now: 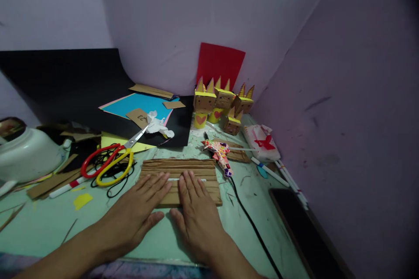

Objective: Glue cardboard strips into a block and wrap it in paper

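Both of my hands lie flat, palms down, on a brown corrugated cardboard piece [179, 169] on the pale green table [39, 226]. My left hand [137, 211] covers its near left part with fingers spread. My right hand [196, 211] presses its near middle, fingers pointing away from me. A thin white strip [175, 179] shows on the cardboard between my fingertips. Neither hand grips anything.
Scissors [111, 161] with red and yellow handles lie left of the cardboard. A patterned glue gun [221, 154] with a black cord [252, 222] lies to the right. Small cardboard box figures [216, 104], red paper [219, 65], blue and black sheets, pens [288, 178] and a white pot [26, 152] surround.
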A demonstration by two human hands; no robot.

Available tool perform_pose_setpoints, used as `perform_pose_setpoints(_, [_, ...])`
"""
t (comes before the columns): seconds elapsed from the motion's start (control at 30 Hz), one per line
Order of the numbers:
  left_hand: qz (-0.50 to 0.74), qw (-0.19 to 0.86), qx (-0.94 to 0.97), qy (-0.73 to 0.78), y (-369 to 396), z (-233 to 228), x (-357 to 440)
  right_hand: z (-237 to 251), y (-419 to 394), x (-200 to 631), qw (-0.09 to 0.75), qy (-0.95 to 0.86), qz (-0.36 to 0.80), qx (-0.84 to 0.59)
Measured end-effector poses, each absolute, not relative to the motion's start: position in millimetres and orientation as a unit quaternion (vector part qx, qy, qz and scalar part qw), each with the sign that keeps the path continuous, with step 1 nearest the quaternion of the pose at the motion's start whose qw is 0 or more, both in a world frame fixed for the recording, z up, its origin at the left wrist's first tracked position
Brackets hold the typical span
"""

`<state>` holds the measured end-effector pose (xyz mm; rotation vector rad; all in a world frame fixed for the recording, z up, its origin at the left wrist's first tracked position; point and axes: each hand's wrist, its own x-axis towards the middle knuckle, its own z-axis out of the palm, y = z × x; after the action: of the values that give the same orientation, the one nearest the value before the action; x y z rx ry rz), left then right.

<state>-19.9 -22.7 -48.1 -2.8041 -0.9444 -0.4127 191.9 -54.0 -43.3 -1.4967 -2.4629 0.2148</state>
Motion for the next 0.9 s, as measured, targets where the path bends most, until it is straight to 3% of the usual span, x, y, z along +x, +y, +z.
perform_pose_setpoints(0.9, [-0.201, 0.125, -0.913, -0.333, -26, -43, -20, -49, -59, 201, 0.098, -0.832, -0.003, -0.546])
